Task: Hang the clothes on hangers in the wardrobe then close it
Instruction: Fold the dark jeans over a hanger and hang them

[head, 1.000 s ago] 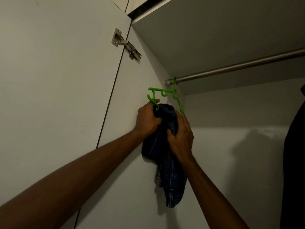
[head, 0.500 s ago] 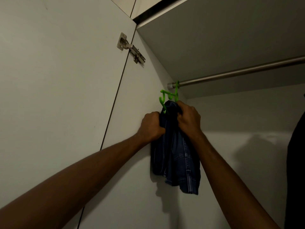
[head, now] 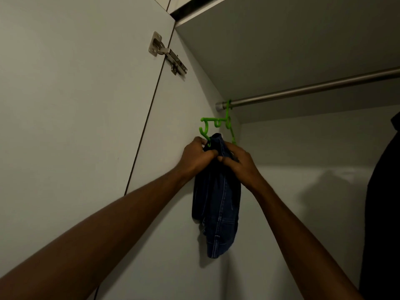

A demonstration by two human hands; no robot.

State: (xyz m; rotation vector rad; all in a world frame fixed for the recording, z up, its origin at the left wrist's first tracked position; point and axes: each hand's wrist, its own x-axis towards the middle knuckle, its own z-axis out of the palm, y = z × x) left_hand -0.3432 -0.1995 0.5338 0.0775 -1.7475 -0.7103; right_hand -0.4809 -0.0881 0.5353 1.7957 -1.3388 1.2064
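Denim garment (head: 216, 204): a dark blue piece, bunched at its top and hanging down in folds, just below the green hanger (head: 218, 124), close to the left inner wall of the wardrobe.
Hanger: it hangs by its hook from the left end of the metal rail (head: 313, 88); its near arm with small hooks shows, the far arm runs down behind the cloth.
Left hand (head: 194, 158): fingers curled on the top edge of the denim, right at the curved tip of the hanger.
Right hand (head: 240, 162): also clamped on the bunched cloth, touching the left hand.
Step in hand: I judge the hands are seating the garment on the hanger.
How to do it well: spread the bunched top along the hanger so the weight sits evenly on both sides; keep one hand steadying the hanger, since it can swing or tip on the rail; let go only when the cloth does not slide.
After that: the open door (head: 75, 105) with its hinge (head: 167, 55) has to be closed.
Hard to make out: whether the cloth is already looped over the hanger or only held against it, I cannot tell; the fingertips are buried in the folds.
Cut off: a dark shape (head: 383, 202) at the right edge, maybe another garment; the rail's right end is out of view.
Light: dim, so seams and the kind of garment stay uncertain.
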